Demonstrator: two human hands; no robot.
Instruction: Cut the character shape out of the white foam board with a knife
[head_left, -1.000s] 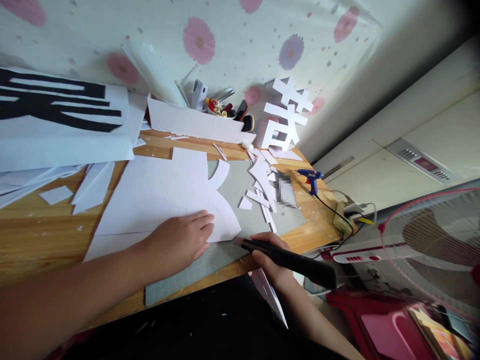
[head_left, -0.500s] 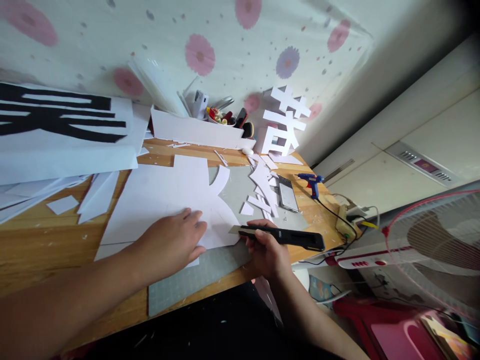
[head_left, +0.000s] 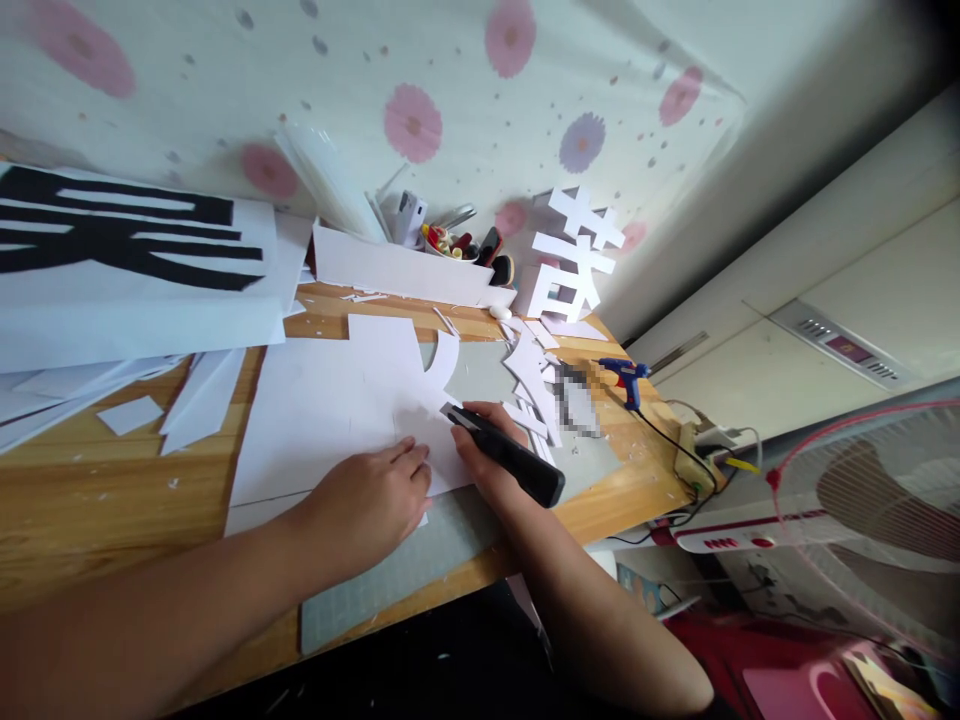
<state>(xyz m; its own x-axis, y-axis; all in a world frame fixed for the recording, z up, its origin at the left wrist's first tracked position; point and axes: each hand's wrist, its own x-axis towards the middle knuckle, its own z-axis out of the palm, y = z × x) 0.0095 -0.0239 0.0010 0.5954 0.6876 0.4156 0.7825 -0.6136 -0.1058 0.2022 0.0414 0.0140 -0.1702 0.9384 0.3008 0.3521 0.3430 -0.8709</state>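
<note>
My left hand [head_left: 371, 500] lies flat, fingers together, pressing down a large white foam sheet [head_left: 330, 400] that rests partly on a grey cutting mat [head_left: 420, 560]. My right hand [head_left: 484, 462] grips a black utility knife [head_left: 502, 452], its tip on the sheet just beyond my left fingertips. A curved cut-out edge of the sheet lies right behind the blade.
White offcuts [head_left: 529, 375] lie heaped to the right of the knife. A blue glue gun [head_left: 624, 375] lies near the table's right corner. A white cut-out character [head_left: 574, 255] stands at the back. Paper with black strokes [head_left: 127, 260] covers the left. A fan [head_left: 862, 510] stands at the right.
My right hand has carried the knife from the mat's near edge up and left onto the white sheet. The left hand has shifted slightly and stays pressed on the sheet.
</note>
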